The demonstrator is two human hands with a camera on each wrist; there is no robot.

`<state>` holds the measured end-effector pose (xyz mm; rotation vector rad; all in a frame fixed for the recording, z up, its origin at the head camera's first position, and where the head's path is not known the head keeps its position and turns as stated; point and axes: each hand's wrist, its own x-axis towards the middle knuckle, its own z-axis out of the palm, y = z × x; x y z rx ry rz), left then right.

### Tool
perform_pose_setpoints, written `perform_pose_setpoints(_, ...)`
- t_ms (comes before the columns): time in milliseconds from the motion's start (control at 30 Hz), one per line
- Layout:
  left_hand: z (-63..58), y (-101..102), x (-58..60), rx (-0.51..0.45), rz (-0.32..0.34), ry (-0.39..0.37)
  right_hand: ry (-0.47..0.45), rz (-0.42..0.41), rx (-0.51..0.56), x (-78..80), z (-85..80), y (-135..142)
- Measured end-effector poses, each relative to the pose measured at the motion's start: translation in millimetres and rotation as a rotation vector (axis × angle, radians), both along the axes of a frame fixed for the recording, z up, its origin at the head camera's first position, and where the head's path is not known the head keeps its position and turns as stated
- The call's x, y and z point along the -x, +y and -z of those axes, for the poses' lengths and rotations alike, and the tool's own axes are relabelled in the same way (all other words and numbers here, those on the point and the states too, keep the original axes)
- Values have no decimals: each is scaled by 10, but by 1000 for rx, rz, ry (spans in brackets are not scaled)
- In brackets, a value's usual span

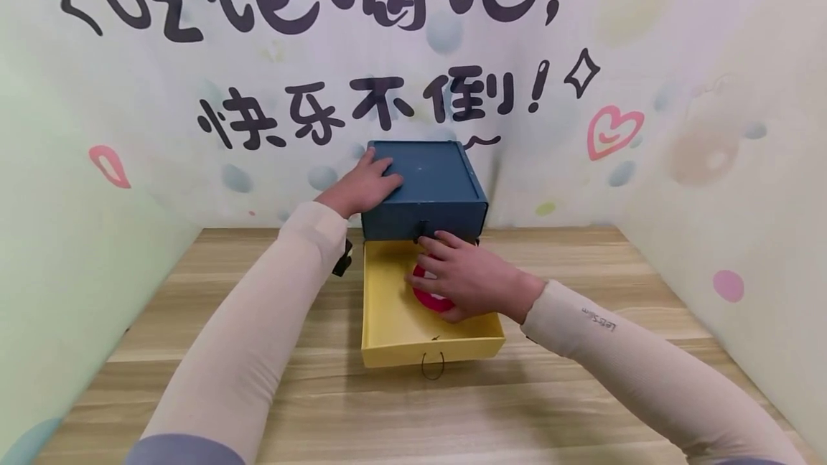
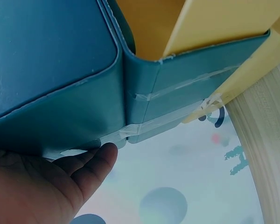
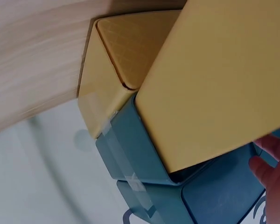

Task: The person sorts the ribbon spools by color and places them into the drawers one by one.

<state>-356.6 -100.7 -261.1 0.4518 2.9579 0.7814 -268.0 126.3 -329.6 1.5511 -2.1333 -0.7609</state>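
A stacked drawer cabinet has a blue top section [image 1: 423,174] with its drawer closed. Beneath it, a yellow drawer [image 1: 394,321] is pulled out, showing a thin loop handle [image 1: 433,366] at its front. My left hand [image 1: 365,189] rests on the blue section's left top edge, fingers spread. In the left wrist view, those fingers [image 2: 100,161] touch the blue casing. Inside the yellow drawer, my right hand [image 1: 474,275] holds a red round object [image 1: 429,296] with a pale middle, fingers over one side and thumb at the other. The drawer wall hides that object in the right wrist view.
A yellow lower section [image 3: 130,51] stands under the open drawer. Clear tape [image 2: 163,116] joins the sections' sides. The cabinet stands on a wood-grain table [image 1: 310,393] against a printed wall [image 1: 310,185]. Something small and black [image 1: 344,260] shows at my left wrist.
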Motion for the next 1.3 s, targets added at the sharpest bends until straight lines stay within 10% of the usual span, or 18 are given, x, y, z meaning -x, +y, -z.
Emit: perform_pose_setpoints(1300,-12,-4,4,6,11,-12,-100,-19,143,8,70,47)
